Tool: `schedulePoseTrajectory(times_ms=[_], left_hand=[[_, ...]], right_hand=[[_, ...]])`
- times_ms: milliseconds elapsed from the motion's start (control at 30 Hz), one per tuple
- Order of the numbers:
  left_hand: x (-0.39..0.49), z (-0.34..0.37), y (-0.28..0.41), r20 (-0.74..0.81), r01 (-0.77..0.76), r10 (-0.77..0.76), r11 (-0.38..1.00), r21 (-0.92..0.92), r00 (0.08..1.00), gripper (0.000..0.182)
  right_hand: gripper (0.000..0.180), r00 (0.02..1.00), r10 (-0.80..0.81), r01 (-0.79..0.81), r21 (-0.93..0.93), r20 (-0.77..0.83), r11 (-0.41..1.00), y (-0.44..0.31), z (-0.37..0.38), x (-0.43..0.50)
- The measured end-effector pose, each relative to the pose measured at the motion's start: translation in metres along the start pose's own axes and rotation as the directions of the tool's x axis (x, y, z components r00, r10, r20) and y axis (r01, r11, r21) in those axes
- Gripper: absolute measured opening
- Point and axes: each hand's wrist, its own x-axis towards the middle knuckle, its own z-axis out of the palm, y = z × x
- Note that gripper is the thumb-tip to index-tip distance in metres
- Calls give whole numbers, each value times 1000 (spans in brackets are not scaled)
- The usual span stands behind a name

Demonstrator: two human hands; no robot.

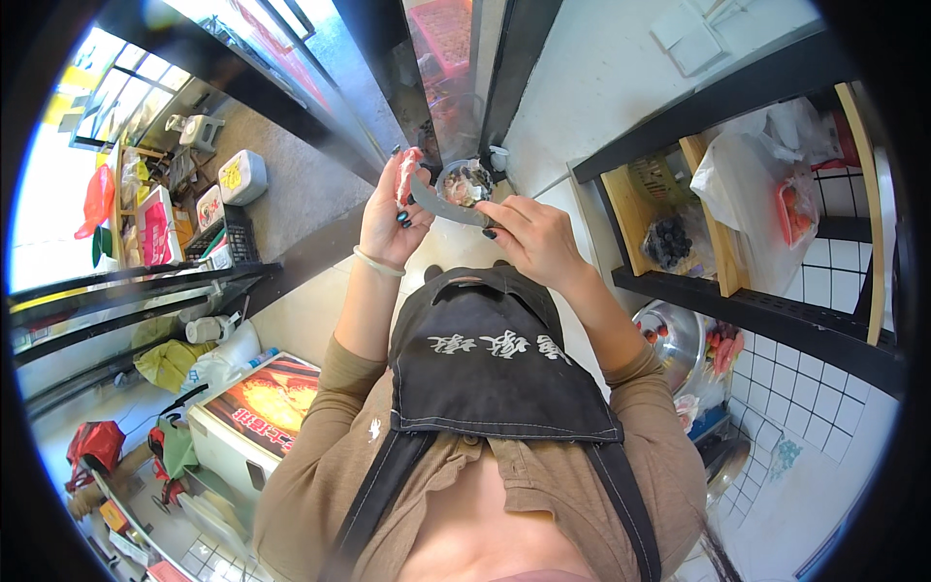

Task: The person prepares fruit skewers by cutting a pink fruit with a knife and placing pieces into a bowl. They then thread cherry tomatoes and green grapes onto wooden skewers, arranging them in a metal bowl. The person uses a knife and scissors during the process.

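My left hand is raised in front of me and pinches a pink-and-white piece of food, perhaps fruit; its exact kind is unclear. In my right hand is a knife with a curved, dull grey blade. The blade reaches left across the gap, and its tip lies against or just beside the piece. Below the hands, a round waste bin on the floor holds pale and dark scraps. A black apron with white writing covers my front.
To the right, a black-framed shelf with wooden dividers holds dark grapes and a bagged red-fruit tray. A steel bowl sits beneath. Black posts and glass stand ahead. At lower left is a white cabinet with a printed top.
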Motion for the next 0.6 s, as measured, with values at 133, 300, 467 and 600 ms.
schedulePoseTrajectory(times_ms=[133,300,467,600], left_hand=[[-2,1,4,202,145,-114,978,-147,973,34],[-3,0,2,361,268,-158,922,-279,919,41],[-6,8,0,359,276,-157,910,-309,920,41],[-9,9,0,290,216,-131,934,-284,948,40]], right_hand=[[35,997,73,-71,88,-26,994,-4,-11,-1],[33,999,31,-30,76,-20,997,-11,-16,3],[32,999,18,-16,43,-40,999,-14,-12,6],[32,998,10,-7,61,-64,998,-13,-10,6]])
